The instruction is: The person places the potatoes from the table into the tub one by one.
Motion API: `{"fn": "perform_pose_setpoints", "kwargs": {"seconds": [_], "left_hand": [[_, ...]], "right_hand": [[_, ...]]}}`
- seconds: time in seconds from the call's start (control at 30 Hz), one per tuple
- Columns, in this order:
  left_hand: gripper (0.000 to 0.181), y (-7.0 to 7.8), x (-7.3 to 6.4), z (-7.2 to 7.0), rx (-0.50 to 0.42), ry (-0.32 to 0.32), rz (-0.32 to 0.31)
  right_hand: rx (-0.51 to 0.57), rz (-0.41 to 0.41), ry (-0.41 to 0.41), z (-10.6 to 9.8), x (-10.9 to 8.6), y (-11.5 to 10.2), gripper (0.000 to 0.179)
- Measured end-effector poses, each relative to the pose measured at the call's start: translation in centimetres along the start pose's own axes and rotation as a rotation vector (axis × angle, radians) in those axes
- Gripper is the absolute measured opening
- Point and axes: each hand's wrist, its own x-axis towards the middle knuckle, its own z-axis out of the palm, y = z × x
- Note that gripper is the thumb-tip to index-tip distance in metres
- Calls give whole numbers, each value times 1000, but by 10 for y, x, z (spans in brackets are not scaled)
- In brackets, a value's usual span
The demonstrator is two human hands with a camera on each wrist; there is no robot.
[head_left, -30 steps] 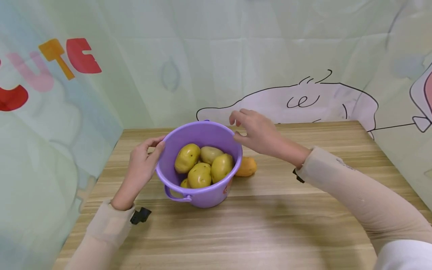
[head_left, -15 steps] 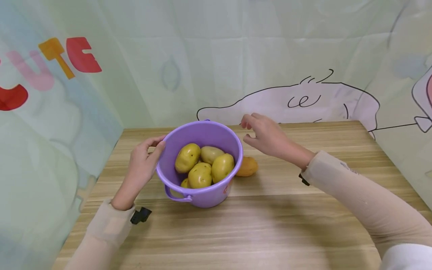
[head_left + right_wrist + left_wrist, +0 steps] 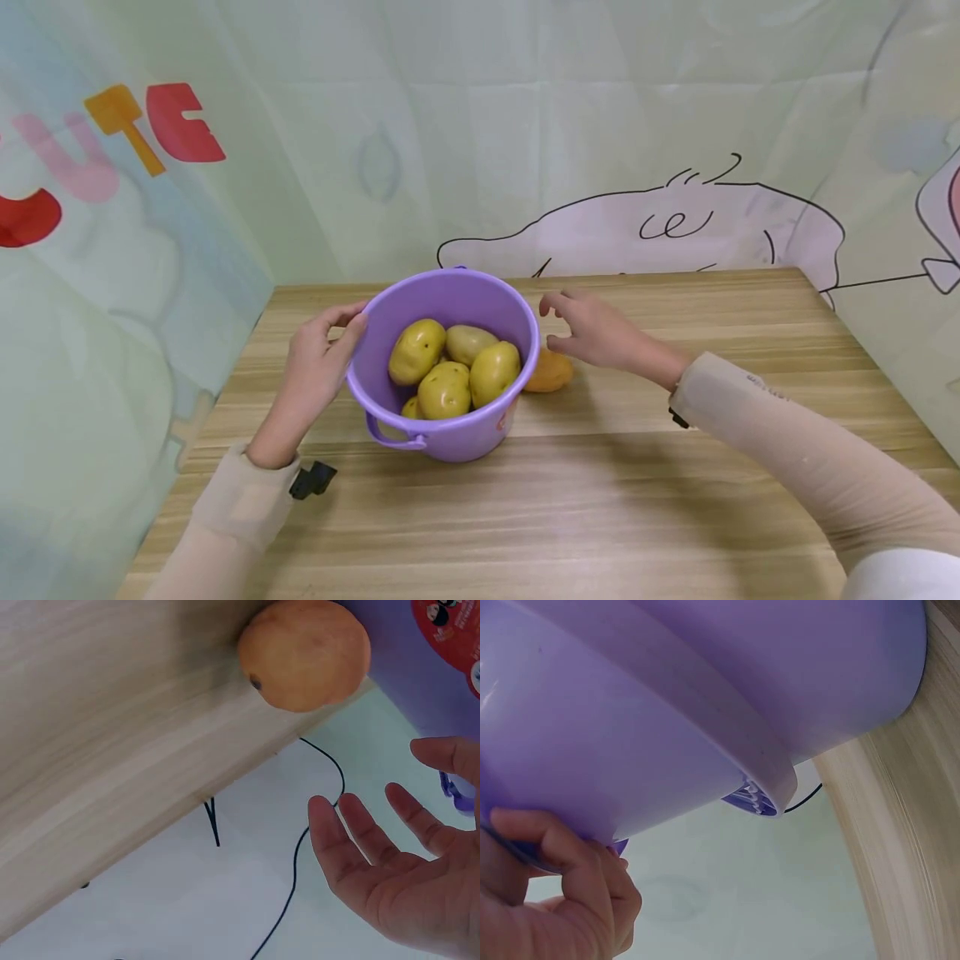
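A purple bucket (image 3: 461, 437) with several yellow potatoes (image 3: 444, 389) inside stands on the table. My left hand (image 3: 321, 354) grips its left rim between thumb and fingers; the left wrist view shows those fingers (image 3: 600, 881) curled at the rim. Right of the bucket, my right hand (image 3: 600, 329) hovers with nothing in it, its fingers loosely bent and apart from the rim. Just below that hand lies an orange, mango-like fruit (image 3: 549, 372), partly hidden by the bucket in the head view. Its rounded end with a dark spot shows in the right wrist view.
The wood-grain table (image 3: 585, 517) reaches back to a printed cloth backdrop (image 3: 480, 167). The bucket's handle (image 3: 393, 437) hangs down at its front left. A red sticker (image 3: 454, 634) is on the bucket's side.
My right hand has moved away from the bucket's right rim, first to the right and then down toward the orange fruit. The left hand and bucket have stayed in place.
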Motion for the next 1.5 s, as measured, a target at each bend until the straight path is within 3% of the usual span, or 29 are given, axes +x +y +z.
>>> {"fn": "perform_pose_setpoints", "kwargs": {"seconds": [0.2, 0.37, 0.57, 0.9, 1.17, 1.5], "left_hand": [[39, 0, 0, 0, -6, 1, -4], [40, 0, -1, 0, -11, -4, -13], [40, 0, -1, 0, -10, -7, -18], [40, 0, -1, 0, -23, -2, -10], [40, 0, 0, 0, -21, -3, -3], [40, -1, 0, 0, -14, 2, -15]], "right_hand": [[46, -84, -27, 10, -3, 7, 38], [40, -95, -88, 22, -2, 11, 55], [-6, -98, -92, 34, -3, 11, 71], [40, -106, -35, 52, -5, 12, 66], [8, -73, -30, 57, -4, 12, 69], [18, -108, -22, 62, -3, 16, 74]]}}
